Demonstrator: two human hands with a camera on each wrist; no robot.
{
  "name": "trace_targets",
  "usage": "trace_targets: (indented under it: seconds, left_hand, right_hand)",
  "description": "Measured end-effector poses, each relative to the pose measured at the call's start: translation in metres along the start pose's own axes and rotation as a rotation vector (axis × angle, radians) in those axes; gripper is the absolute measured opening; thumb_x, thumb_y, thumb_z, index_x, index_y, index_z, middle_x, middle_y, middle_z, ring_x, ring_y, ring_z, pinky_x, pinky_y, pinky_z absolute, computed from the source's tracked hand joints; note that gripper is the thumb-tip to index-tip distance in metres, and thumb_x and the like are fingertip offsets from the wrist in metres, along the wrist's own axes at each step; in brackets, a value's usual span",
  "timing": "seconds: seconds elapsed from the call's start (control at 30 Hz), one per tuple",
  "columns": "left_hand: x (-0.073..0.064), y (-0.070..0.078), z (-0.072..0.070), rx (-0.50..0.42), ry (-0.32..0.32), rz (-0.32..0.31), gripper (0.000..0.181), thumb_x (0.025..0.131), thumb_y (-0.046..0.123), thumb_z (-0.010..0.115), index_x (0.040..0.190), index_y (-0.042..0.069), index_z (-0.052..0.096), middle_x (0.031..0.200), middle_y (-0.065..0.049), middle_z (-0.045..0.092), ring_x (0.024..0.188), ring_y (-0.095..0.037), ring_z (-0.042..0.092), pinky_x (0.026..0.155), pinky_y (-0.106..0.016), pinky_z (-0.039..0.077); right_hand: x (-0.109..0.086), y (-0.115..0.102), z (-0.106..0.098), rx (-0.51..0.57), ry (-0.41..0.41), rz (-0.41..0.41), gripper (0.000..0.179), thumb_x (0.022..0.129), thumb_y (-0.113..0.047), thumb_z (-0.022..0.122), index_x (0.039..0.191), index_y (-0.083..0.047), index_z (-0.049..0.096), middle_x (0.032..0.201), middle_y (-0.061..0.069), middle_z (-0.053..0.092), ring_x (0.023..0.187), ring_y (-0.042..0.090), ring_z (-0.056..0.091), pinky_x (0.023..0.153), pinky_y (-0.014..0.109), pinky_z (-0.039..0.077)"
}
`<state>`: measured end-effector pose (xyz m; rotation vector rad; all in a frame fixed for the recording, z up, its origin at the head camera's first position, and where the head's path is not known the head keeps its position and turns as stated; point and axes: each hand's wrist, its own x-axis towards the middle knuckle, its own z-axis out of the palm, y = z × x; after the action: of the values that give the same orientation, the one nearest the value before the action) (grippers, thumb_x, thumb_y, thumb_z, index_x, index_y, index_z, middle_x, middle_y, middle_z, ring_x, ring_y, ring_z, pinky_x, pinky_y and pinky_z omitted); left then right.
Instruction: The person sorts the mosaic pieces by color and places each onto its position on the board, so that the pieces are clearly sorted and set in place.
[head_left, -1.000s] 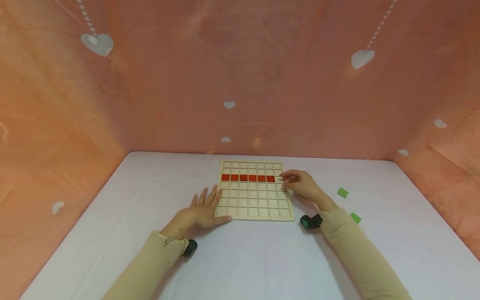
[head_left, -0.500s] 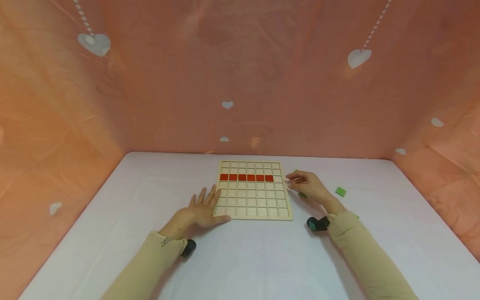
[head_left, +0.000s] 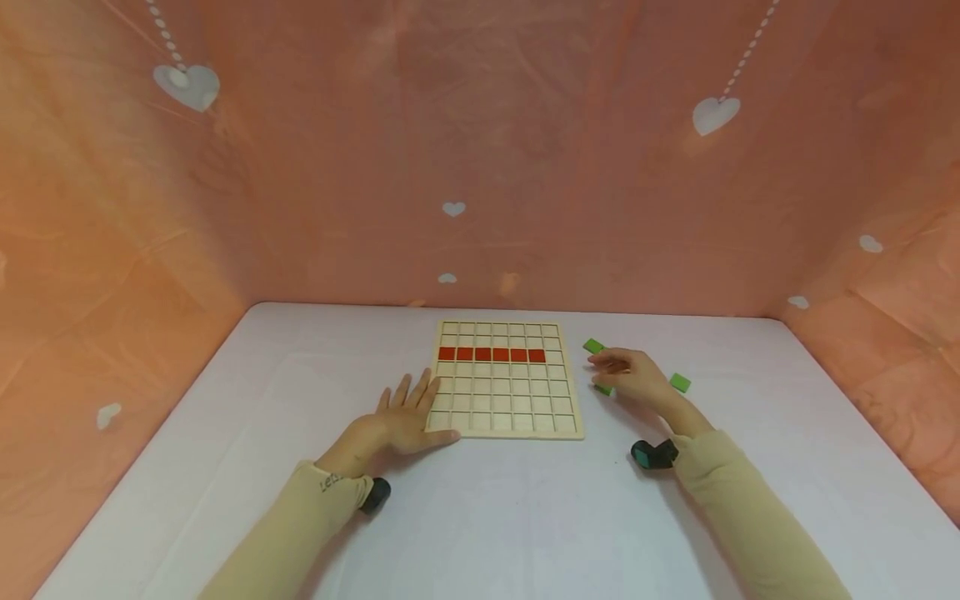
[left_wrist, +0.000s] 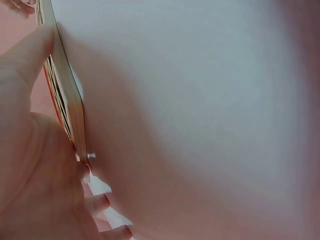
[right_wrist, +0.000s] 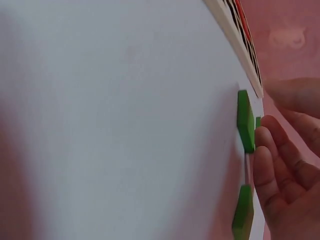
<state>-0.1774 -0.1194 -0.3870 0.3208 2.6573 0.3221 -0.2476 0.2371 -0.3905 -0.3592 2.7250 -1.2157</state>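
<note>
Left fingers spread, we might, dipping our loose, empty right fingers carelessly, nudge the green tile just beside them.

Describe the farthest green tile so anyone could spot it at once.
On the white table lies a gridded board with red squares. Right of it, just beyond the right hand, is the green tile, farther back than the other green tiles.
</note>
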Motion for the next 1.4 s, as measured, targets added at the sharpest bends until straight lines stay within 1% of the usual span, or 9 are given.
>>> trace_targets:
  seconds: [0.17,0.3,0.43,0.53,0.63,0.77,0.83,1.07,1.4]
  left_hand:
    - [-0.004,0.003,-0.004,-0.018,0.007,0.008,0.093,0.093,0.057,0.048,0.153,0.001,0.003,0.161,-0.016,-0.005,0.146,-0.042,-0.005,0.116,-0.060,0.001]
    - [-0.005,0.003,-0.005,-0.016,0.010,0.010,0.094,0.093,0.058,0.048,0.153,0.000,0.003,0.161,-0.016,-0.004,0.147,-0.042,-0.003,0.116,-0.060,0.003]
    - [-0.005,0.003,-0.005,-0.022,0.011,0.010,0.094,0.093,0.057,0.048,0.153,0.000,0.003,0.161,-0.017,-0.004,0.146,-0.043,-0.004,0.116,-0.060,0.003]
    - [-0.006,0.003,-0.006,-0.025,0.007,0.011,0.094,0.094,0.056,0.048,0.153,-0.001,0.002,0.161,-0.017,-0.005,0.146,-0.043,-0.005,0.116,-0.060,0.002]
    - [-0.006,0.003,-0.006,-0.028,0.007,0.013,0.094,0.094,0.056,0.048,0.153,-0.001,0.002,0.161,-0.017,-0.005,0.146,-0.043,-0.005,0.116,-0.060,0.002]
    - [-0.005,0.003,-0.005,-0.029,0.008,0.017,0.094,0.094,0.055,0.048,0.153,-0.002,0.002,0.161,-0.018,-0.005,0.146,-0.043,-0.005,0.116,-0.060,0.002]
    - [-0.005,0.003,-0.004,-0.030,0.007,0.019,0.094,0.094,0.055,0.048,0.153,-0.002,0.003,0.161,-0.018,-0.005,0.146,-0.043,-0.005,0.115,-0.060,0.002]
    - [-0.005,0.003,-0.004,-0.020,-0.001,0.012,0.094,0.094,0.057,0.047,0.153,-0.001,0.002,0.161,-0.018,-0.007,0.146,-0.043,-0.005,0.116,-0.060,0.002]
    - [-0.005,0.003,-0.004,-0.018,-0.003,0.011,0.094,0.094,0.058,0.047,0.153,-0.001,0.002,0.161,-0.017,-0.007,0.146,-0.042,-0.006,0.116,-0.060,0.002]
  right_hand:
    - [-0.007,0.001,-0.005,0.002,-0.011,-0.017,0.039,0.088,-0.014,0.068,0.121,0.004,0.061,0.120,0.022,0.064,0.108,0.034,0.060,0.085,0.031,0.046]
    - [-0.011,0.004,-0.008,0.004,-0.035,0.018,0.041,0.088,-0.018,0.068,0.123,0.002,0.060,0.124,0.021,0.062,0.112,0.034,0.056,0.081,0.027,0.046]
    - [-0.014,0.008,-0.011,0.011,-0.059,0.034,0.044,0.088,-0.020,0.069,0.125,0.002,0.060,0.127,0.022,0.059,0.114,0.035,0.053,0.079,0.026,0.046]
    - [-0.015,0.011,-0.012,0.015,-0.070,0.034,0.044,0.087,-0.019,0.070,0.125,0.002,0.059,0.127,0.022,0.059,0.115,0.035,0.053,0.082,0.029,0.047]
    - [-0.015,0.012,-0.013,0.007,-0.072,0.037,0.044,0.086,-0.018,0.070,0.124,0.001,0.060,0.127,0.021,0.058,0.115,0.034,0.052,0.089,0.037,0.046]
    - [-0.015,0.011,-0.011,-0.035,-0.066,0.032,0.042,0.085,-0.016,0.072,0.122,0.002,0.062,0.125,0.021,0.058,0.113,0.034,0.052,0.095,0.045,0.043]
    - [-0.015,0.009,-0.010,-0.054,-0.063,0.030,0.041,0.084,-0.016,0.072,0.121,0.002,0.063,0.122,0.022,0.057,0.110,0.033,0.051,0.093,0.044,0.043]
    - [-0.016,0.008,-0.007,-0.097,-0.052,0.024,0.036,0.085,-0.013,0.072,0.117,0.002,0.065,0.108,0.016,0.059,0.094,0.025,0.049,0.079,0.031,0.042]
    - [-0.017,0.009,-0.004,-0.094,-0.046,0.019,0.035,0.086,-0.011,0.070,0.117,0.003,0.064,0.104,0.015,0.060,0.092,0.023,0.050,0.075,0.029,0.043]
